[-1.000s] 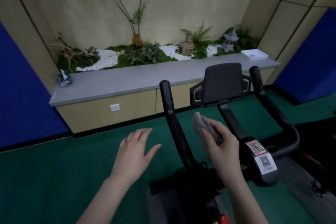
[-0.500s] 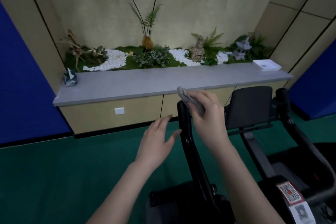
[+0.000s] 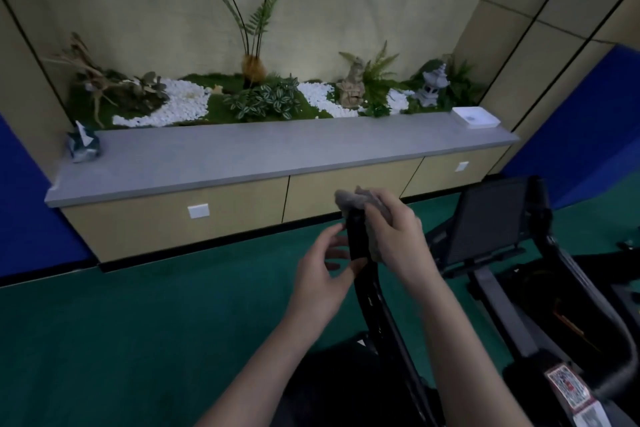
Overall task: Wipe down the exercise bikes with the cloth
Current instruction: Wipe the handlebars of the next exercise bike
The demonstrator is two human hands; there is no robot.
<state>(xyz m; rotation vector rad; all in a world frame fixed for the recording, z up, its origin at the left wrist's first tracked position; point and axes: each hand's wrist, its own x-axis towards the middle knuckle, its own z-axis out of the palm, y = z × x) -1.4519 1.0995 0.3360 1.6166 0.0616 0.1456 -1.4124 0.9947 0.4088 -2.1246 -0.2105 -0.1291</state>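
Observation:
A black exercise bike fills the lower right; its left handlebar [image 3: 372, 295] rises in the middle of the view. My right hand [image 3: 398, 239] grips a grey cloth [image 3: 356, 199] draped over the top end of that bar. My left hand [image 3: 325, 274] is at the bar's left side just below the cloth, fingers curled round it as far as I can see. The bike's dark screen [image 3: 491, 218] and right handlebar [image 3: 568, 270] stand further right. A QR-code sticker [image 3: 568, 392] sits on the stem at the bottom right.
A long grey counter [image 3: 277, 156] over beige cabinets runs along the wall, with a planter of ferns and white pebbles behind it. A white dish [image 3: 476, 117] sits at its right end, a small folded object [image 3: 83, 146] at its left. Green carpet, blue wall pads.
My right hand carried the cloth from near the bike's stem up to the tip of the left handlebar. My left hand closed in on the bar from the left. The view shifted left.

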